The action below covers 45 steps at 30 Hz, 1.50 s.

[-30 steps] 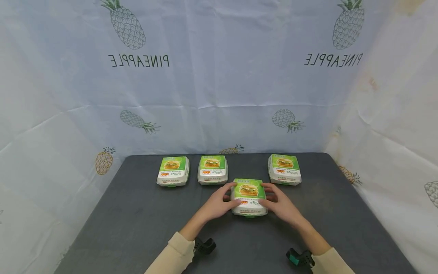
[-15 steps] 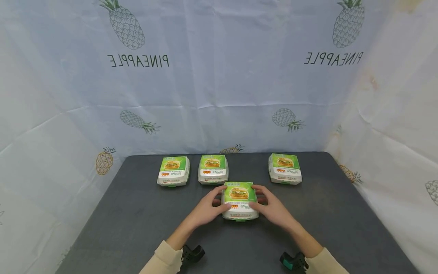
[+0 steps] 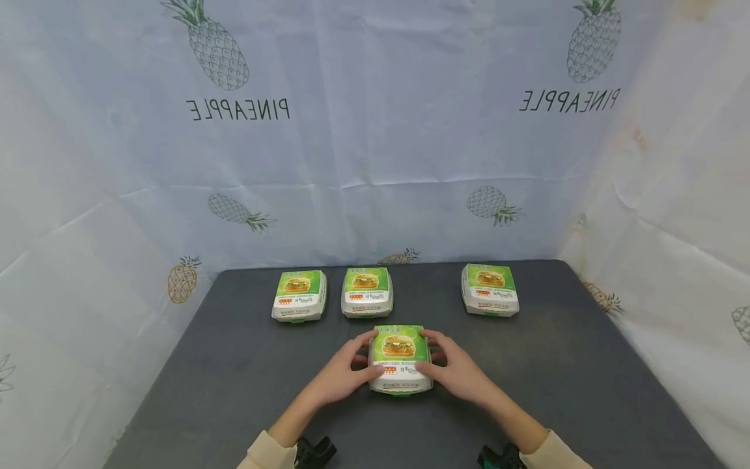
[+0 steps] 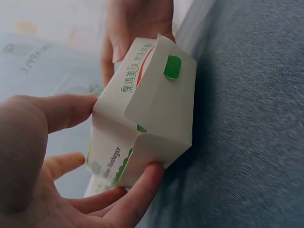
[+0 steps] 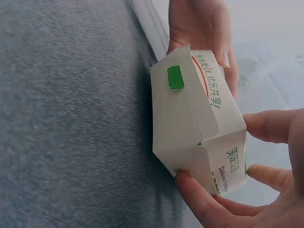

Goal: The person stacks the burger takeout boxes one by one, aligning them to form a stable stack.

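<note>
A closed paper hamburger box (image 3: 400, 358), green and white with a burger picture on its lid, is held between both hands near the middle of the table. My left hand (image 3: 346, 372) grips its left side, thumb at the lid's front corner and fingers along the side wall. On the opposite side my right hand (image 3: 457, 370) grips it in the same way. In the left wrist view the box (image 4: 161, 95) shows its front with a green tab, low over the dark surface. The right wrist view shows fingertips (image 5: 187, 183) against the lower side wall.
Three matching hamburger boxes stand along the back of the dark table (image 3: 246, 391): one at the left (image 3: 300, 296), another box (image 3: 367, 292) beside it, and a third box (image 3: 489, 290) farther right. A pineapple-print cloth (image 3: 375, 143) hangs behind and at both sides.
Both hands have moved the held hamburger box toward me and to the left, away from the back row. Their grip looks the same. The three back boxes have stayed in place.
</note>
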Tool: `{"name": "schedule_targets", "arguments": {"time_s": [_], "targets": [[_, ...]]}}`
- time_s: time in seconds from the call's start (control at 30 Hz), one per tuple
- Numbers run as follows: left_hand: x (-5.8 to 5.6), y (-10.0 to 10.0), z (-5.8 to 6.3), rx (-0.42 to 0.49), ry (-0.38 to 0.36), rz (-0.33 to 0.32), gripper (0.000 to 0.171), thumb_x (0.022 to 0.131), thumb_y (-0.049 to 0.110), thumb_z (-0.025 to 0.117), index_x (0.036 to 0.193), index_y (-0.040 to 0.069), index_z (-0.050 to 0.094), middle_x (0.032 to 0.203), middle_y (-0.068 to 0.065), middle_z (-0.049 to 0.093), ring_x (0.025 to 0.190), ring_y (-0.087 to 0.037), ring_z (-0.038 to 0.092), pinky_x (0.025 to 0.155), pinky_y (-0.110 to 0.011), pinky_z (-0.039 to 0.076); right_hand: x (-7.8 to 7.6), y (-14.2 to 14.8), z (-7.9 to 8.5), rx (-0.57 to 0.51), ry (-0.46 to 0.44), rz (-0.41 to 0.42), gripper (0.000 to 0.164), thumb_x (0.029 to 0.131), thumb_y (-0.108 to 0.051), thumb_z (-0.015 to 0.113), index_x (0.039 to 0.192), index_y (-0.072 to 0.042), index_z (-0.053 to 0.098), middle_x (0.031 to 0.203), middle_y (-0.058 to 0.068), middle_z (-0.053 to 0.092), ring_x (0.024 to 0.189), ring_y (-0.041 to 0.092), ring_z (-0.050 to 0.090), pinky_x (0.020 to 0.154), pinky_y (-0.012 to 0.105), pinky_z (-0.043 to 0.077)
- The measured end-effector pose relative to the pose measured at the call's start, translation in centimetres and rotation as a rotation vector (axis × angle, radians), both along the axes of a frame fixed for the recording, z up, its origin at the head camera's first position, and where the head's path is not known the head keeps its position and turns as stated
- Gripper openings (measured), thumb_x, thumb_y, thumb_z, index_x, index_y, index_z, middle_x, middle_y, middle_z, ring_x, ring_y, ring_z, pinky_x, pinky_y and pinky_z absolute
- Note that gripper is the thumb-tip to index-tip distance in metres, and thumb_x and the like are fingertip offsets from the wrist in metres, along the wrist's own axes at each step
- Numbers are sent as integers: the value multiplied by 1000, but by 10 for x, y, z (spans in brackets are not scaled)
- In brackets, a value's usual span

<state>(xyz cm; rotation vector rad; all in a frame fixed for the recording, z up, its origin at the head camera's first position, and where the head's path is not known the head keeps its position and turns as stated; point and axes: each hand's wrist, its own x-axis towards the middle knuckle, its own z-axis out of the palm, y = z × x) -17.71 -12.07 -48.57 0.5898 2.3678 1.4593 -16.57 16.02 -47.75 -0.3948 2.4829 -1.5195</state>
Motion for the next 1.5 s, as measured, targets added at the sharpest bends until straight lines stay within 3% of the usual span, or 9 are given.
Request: {"name": "schedule_targets", "arguments": {"time_s": [0.2,0.4,0.57,0.9,1.27,1.5], "targets": [[3,0,-3,-38,19,-15,70,102,40,63,160,17,32,148,-19,42,119,-33,59,90,-46,50,2,-1,-2,7,-1,9,67,98,-32,71,153,-8,43,140,21,51,110,30,63,77,40,52],[4,3,-1,-34,-7,6,75,100,43,66,161,20,30,149,-18,41,122,-37,57,87,-48,51,2,4,3,30,-12,5,65,99,-33,70,153,-9,43,140,21,50,112,31,62,79,42,54],[5,5,-3,-64,28,16,77,98,44,67,162,22,29,149,-19,39,122,-38,56,90,-51,50,1,11,9,65,0,-28,62,99,-34,69,152,-11,46,141,21,51,116,34,62,83,47,54],[6,8,-6,-93,46,42,80,97,51,67,162,25,28,146,-14,40,123,-31,57,92,-50,48,-6,31,14,149,88,-81,61,100,-37,67,150,-9,48,143,22,53,118,33,61,87,48,53],[7,7,-6,-98,52,42,80,97,52,66,162,26,27,145,-13,41,124,-31,57,89,-48,48,-15,55,27,238,230,-155,63,102,-40,63,151,-4,45,142,25,52,123,44,57,95,58,48],[7,8,-7,-98,51,39,80,97,53,65,162,25,27,147,-13,40,125,-31,56,91,-47,49,-22,70,37,243,256,-215,65,103,-40,61,152,-1,42,143,28,49,125,47,55,98,58,47]]}}
